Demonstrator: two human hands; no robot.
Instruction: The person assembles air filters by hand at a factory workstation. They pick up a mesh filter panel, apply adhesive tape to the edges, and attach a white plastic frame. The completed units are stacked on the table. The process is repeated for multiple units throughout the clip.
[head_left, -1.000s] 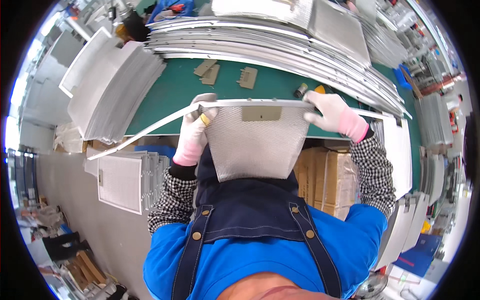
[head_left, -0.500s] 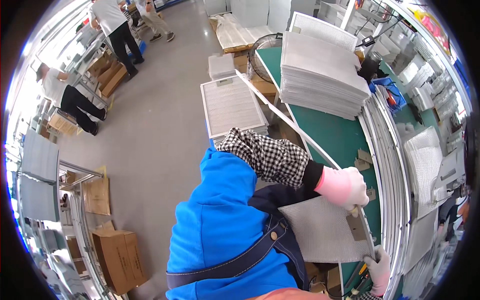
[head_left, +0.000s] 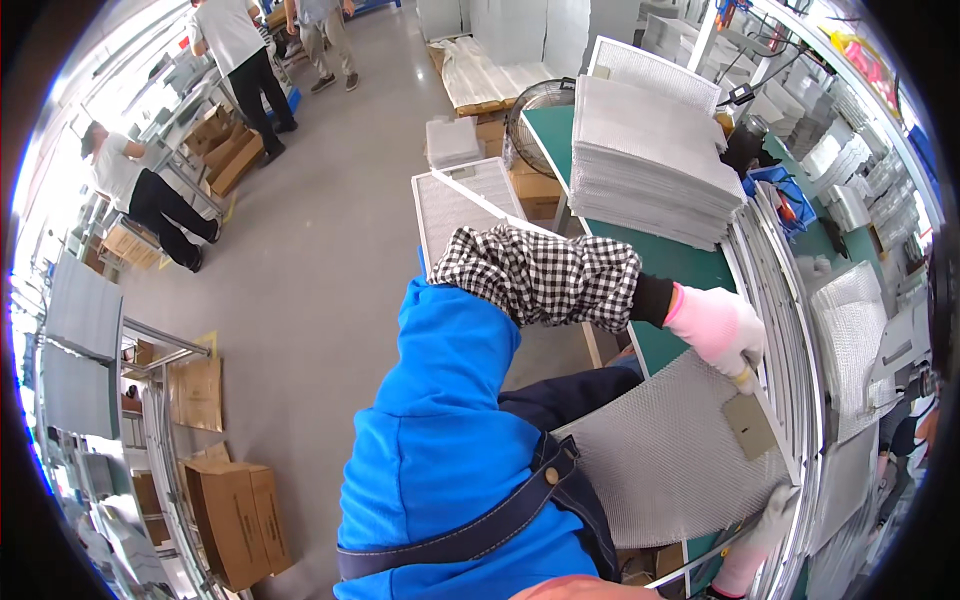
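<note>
Left hand (head_left: 718, 325): fingers bent and pressed tight, seemingly pinching the strip (head_left: 480, 196) at the edge of the mesh (head_left: 665, 455), just above the plate (head_left: 750, 427).
Right hand (head_left: 765, 525): at about 5 o'clock from the left hand, touching the low corner of the mesh; pinching or only resting, cannot tell from here.
Plate: small, flat, grey-brown, on the mesh between both hands, at 6 o'clock from the left hand.
Mesh: silver, full of tiny holes; at 7 o'clock from the left hand, partly over the lap, partly over the green bench (head_left: 660, 345).
Strip: long, white, thin; coming from 10 o'clock, hidden behind the left sleeve (head_left: 540, 275), then seemingly on along the mesh's edge.
Just changed: left hand and mesh shifted toward 3 o'clock since half a second ago, closer to the long rails (head_left: 790, 330); far end of the strip swung toward 9 o'clock, now across the framed panel (head_left: 445, 225) in this view.
Meaning: mesh and strip likely moving as one piece, with a hand near each end of one edge; nothing let go yet, by the look.
Farther out: sheet stack (head_left: 655, 165) at 11 o'clock, fan (head_left: 530, 125) past that at 10 o'clock, open box (head_left: 235, 520) at 8 o'clock.
</note>
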